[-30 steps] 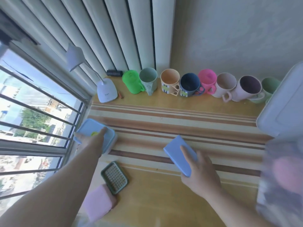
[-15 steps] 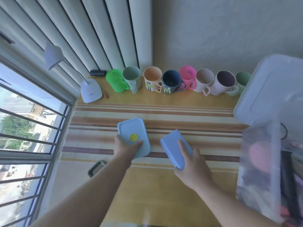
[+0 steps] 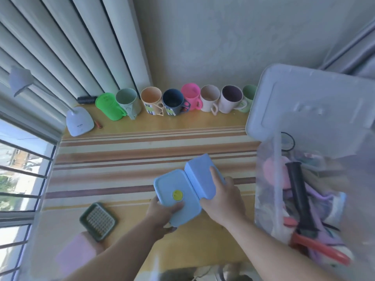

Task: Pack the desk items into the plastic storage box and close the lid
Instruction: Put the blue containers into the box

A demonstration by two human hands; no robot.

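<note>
left hand (image 3: pixel 162 211) pinching the blue lid (image 3: pixel 177 196), right hand (image 3: pixel 221 197) gripping the blue container (image 3: pixel 199 179) (edges touching): seat them squarely before turning right to the storage box (image 3: pixel 269 179).

Bright daylight from the window (image 3: pixel 24 171); edges warped, lower corners blurred.

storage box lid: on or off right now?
Off. The white lid leans tilted behind the clear storage box, whose top is open with items showing inside. Both hands are at the desk, holding blue containers.
</note>
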